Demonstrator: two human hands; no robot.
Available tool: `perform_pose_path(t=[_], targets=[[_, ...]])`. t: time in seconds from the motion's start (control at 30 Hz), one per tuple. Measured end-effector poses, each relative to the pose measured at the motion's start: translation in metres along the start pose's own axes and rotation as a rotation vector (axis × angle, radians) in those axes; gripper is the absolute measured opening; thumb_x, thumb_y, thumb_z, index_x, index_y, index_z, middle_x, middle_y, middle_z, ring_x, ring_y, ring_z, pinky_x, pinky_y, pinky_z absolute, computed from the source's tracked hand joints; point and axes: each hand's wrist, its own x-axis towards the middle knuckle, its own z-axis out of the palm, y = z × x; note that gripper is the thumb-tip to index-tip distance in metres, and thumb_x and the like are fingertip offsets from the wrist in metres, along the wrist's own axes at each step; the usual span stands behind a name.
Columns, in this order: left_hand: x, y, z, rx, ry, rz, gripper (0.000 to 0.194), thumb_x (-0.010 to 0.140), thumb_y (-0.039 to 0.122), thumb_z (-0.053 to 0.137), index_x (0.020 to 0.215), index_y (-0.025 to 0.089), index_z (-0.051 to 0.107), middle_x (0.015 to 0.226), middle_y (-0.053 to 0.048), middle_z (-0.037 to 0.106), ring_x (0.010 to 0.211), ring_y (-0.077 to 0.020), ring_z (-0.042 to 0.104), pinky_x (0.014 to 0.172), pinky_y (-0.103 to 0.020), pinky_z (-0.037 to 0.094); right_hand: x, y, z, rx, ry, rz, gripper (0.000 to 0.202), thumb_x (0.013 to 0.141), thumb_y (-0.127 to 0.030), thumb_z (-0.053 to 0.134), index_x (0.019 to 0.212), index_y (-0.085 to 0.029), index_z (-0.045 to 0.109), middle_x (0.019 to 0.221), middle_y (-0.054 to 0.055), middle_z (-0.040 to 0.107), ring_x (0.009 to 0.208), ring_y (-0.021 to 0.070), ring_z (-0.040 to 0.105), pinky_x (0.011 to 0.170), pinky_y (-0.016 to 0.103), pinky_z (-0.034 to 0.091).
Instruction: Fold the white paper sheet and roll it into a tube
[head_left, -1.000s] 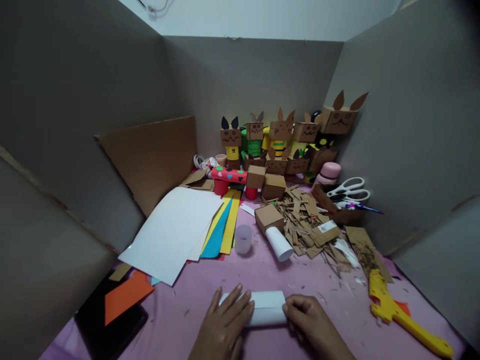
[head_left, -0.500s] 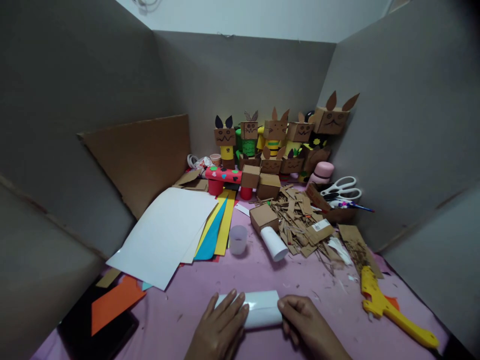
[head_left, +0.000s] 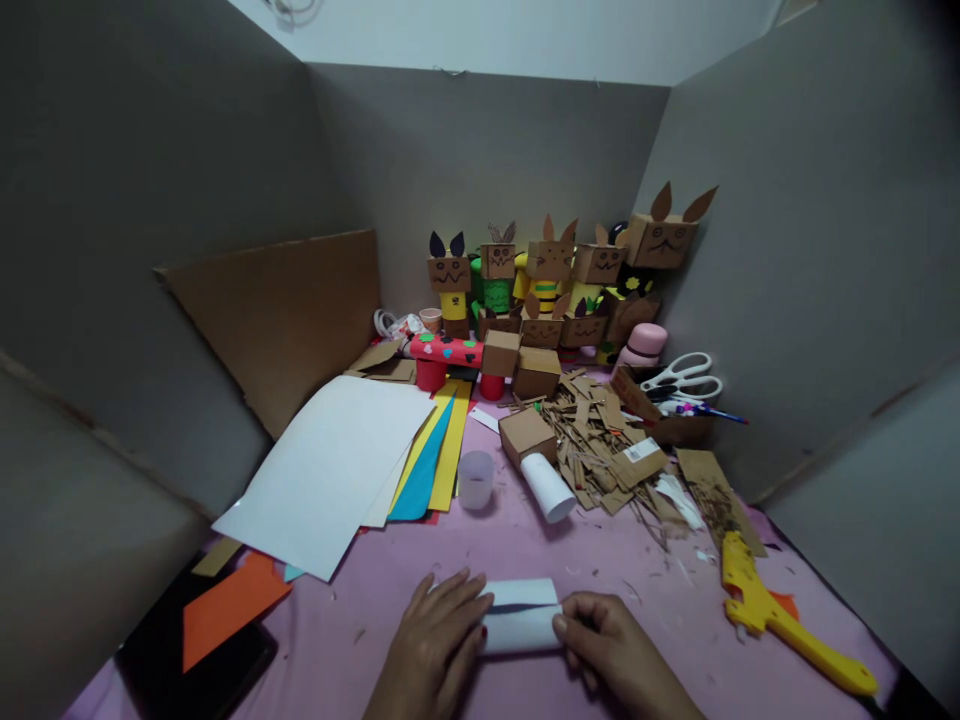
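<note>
A white paper roll lies across the pink table surface at the near edge. My left hand rests flat on its left end with fingers spread over the paper. My right hand grips its right end with curled fingers. A loose flap of the paper shows along the roll's top edge. A second, smaller white paper tube lies further back beside a small cardboard box.
A translucent cup, white and coloured sheets, a pile of cardboard scraps, scissors, a yellow glue gun and cardboard box figures fill the back. Grey cardboard walls enclose three sides. An orange sheet lies left.
Both hands have drawn closer together on the roll, covering more of it. The paper's top flap has opened slightly.
</note>
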Motion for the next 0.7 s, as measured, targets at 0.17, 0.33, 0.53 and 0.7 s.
perform_pose_path(t=[0.17, 0.33, 0.53, 0.7], targets=[[-0.0013, -0.0006, 0.0034, 0.008, 0.009, 0.0, 0.03, 0.088, 0.02, 0.049, 0.118, 0.023, 0.054, 0.116, -0.007, 0.067, 0.105, -0.025, 0.064, 0.08, -0.055, 0.055, 0.0021, -0.0007, 0.001, 0.001, -0.003, 0.018, 0.035, 0.069, -0.05, 0.061, 0.06, -0.018, 0.05, 0.039, -0.008, 0.048, 0.028, 0.003, 0.03, 0.032, 0.018, 0.019], [-0.0034, -0.0016, 0.0045, 0.016, 0.0, -0.01, 0.033, 0.088, 0.019, 0.049, 0.12, 0.025, 0.054, 0.118, -0.006, 0.066, 0.106, -0.0242, 0.063, 0.083, -0.052, 0.054, 0.0017, -0.003, 0.002, 0.004, 0.0, 0.021, 0.036, 0.068, -0.051, 0.062, 0.06, -0.017, 0.05, 0.039, -0.008, 0.047, 0.029, 0.0028, 0.03, 0.032, 0.017, 0.02], [-0.0037, -0.0017, 0.0069, 0.051, 0.002, -0.017, 0.036, 0.087, 0.017, 0.049, 0.121, 0.026, 0.054, 0.12, -0.005, 0.065, 0.107, -0.0244, 0.062, 0.084, -0.052, 0.054, 0.0027, -0.0075, 0.0025, -0.001, -0.006, 0.01, 0.038, 0.068, -0.052, 0.062, 0.058, -0.018, 0.049, 0.04, -0.008, 0.048, 0.029, 0.003, 0.031, 0.032, 0.018, 0.019], [-0.0012, -0.0006, 0.0066, 0.053, 0.005, -0.084, 0.04, 0.087, 0.018, 0.049, 0.125, 0.026, 0.052, 0.121, -0.006, 0.064, 0.11, -0.026, 0.06, 0.086, -0.053, 0.052, 0.0031, -0.007, 0.0021, -0.001, -0.004, 0.005, 0.039, 0.07, -0.053, 0.061, 0.058, -0.018, 0.048, 0.04, -0.008, 0.048, 0.028, 0.0025, 0.03, 0.032, 0.017, 0.019]])
